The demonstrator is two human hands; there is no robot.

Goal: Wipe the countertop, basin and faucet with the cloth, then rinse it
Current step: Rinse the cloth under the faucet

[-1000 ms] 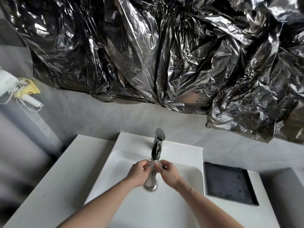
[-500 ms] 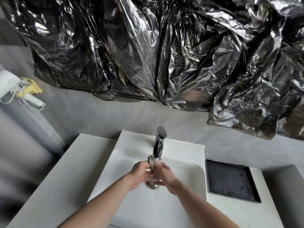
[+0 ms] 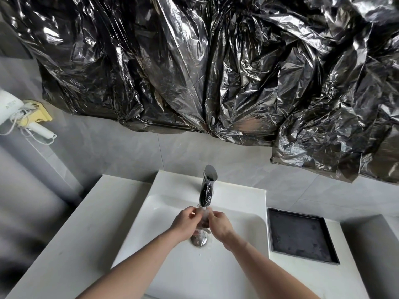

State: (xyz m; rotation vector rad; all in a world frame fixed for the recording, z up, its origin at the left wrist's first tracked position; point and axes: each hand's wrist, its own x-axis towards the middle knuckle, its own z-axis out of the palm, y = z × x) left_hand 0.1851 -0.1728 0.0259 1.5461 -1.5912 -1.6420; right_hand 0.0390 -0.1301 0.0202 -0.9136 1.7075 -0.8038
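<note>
The cloth (image 3: 203,219) is bunched small between the left hand (image 3: 185,223) and the right hand (image 3: 220,225), and each grip is clamped on its own end of it. It is held right under the spout of the faucet (image 3: 206,186), evidently so the running water falls straight through the fabric. The bundle is kept low over the drain (image 3: 198,240), inside the basin (image 3: 237,229), so the dirty runoff is carried away at once; a few droplets are seen on the white surface nearby. The fingers are pressed toward each other, which suggests the cloth is being rubbed or squeezed, not merely soaked. The white tabletop (image 3: 71,240) on the left is left bare, and the dark tray (image 3: 302,236) on the right is untouched. The rinse is judged to be the step in hand, with wringing likely called for next.
</note>
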